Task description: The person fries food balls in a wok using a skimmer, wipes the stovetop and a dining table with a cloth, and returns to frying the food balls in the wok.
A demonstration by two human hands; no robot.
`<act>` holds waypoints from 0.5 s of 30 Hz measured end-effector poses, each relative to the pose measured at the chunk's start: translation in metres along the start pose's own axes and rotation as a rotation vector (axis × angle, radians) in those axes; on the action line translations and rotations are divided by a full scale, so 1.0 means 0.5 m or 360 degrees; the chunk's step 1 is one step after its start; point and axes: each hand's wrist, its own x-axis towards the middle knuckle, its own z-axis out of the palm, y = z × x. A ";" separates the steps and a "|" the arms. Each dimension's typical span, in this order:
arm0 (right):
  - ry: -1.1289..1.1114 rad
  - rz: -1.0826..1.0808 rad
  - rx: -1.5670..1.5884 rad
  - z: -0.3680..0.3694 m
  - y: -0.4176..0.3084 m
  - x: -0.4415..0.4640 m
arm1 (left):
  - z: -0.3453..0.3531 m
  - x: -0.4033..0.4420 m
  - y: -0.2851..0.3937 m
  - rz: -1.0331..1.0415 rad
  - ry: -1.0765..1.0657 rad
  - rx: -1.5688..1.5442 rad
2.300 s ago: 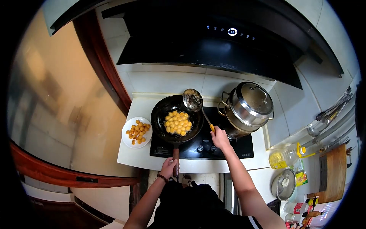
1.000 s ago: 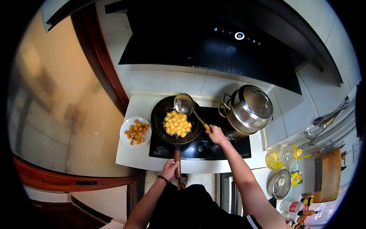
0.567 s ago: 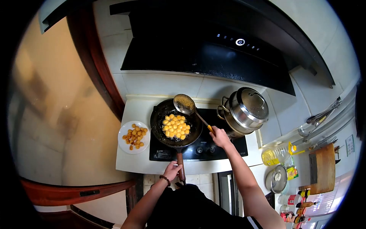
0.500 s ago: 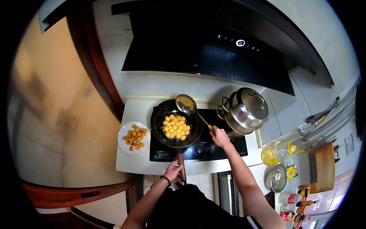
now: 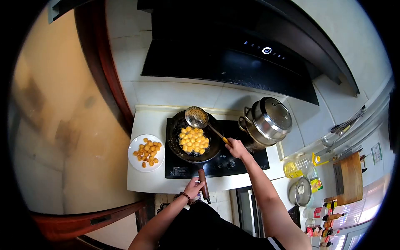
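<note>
My right hand [image 5: 236,148] is closed around the yellow grip of a perforated skimmer [image 5: 196,117]. The skimmer's round head is over the far side of a black wok [image 5: 173,143], above its contents. Several golden balls [image 5: 194,140] lie clustered in bubbling oil in the wok. At the near side, my left hand [image 5: 193,188] is closed at the wok's brown wooden handle [image 5: 203,183], its fingers partly hidden by it. A beaded bracelet is on the left wrist. Left of the wok stands a white plate [image 5: 135,161] with several browned balls [image 5: 148,152].
The wok sits on a black cooktop [image 5: 237,164]. A lidded steel pot [image 5: 266,121] stands at the right rear. Farther right are an oil bottle [image 5: 301,166], a metal bowl [image 5: 301,191] and a cutting board [image 5: 351,179]. A black range hood [image 5: 227,62] hangs overhead.
The skimmer head has moved left and slightly down, farther over the wok. The left hand stays at the handle, which now slants more to the right. The camera view has shifted slightly.
</note>
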 end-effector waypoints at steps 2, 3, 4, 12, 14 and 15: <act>0.0128 -0.0066 0.0137 -0.006 -0.007 -0.008 | -0.003 0.005 -0.001 -0.0029 -0.0040 0.0003; 0.0131 -0.0059 0.0132 -0.018 -0.015 -0.016 | -0.003 0.005 0.002 -0.0028 -0.0049 0.0002; 0.0113 -0.0032 0.0197 -0.035 -0.028 -0.028 | -0.005 0.004 0.005 -0.0023 -0.0066 -0.0004; 0.0208 0.0020 -0.0006 -0.050 -0.032 -0.076 | -0.009 0.004 0.017 -0.0035 -0.0127 -0.0037; 0.0262 0.0058 -0.0075 -0.030 -0.019 -0.084 | -0.010 0.006 0.017 -0.0030 -0.0150 -0.0037; 0.0264 0.0104 -0.0139 -0.024 -0.020 -0.090 | -0.010 0.007 0.018 -0.0027 -0.0154 -0.0034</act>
